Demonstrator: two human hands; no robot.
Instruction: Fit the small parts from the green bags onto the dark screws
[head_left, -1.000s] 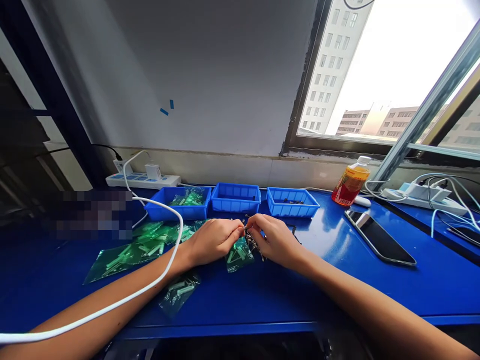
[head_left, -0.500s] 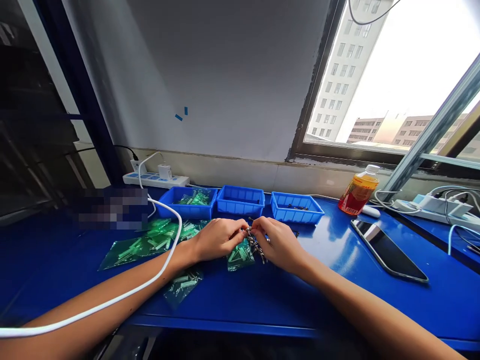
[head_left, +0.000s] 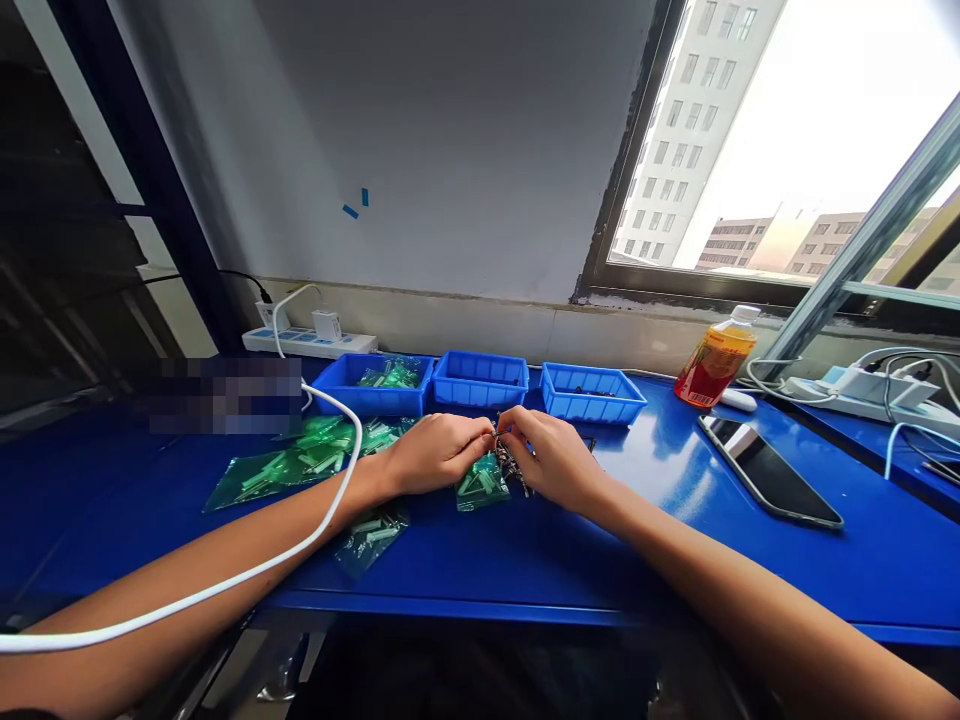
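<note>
My left hand and my right hand meet fingertip to fingertip over the blue table. Both are closed in a pinch on something small, mostly hidden by the fingers. Just below the fingertips lies a heap of small dark and silvery metal parts, partly covered by my right hand. A green plastic bag of pale pieces is under my left fingers. More green bags of pale tube-like pieces spread to the left, and a small clear bag lies beneath my left forearm.
Three blue bins stand along the back: a left bin holding bagged pieces, a middle bin and a right bin with dark bits. A white cable crosses my left forearm. At right are a drink bottle and a phone.
The whole view has shifted, so the table sits slightly higher in the picture. My hands stay pinched together over the metal parts, with only slight finger movement.
</note>
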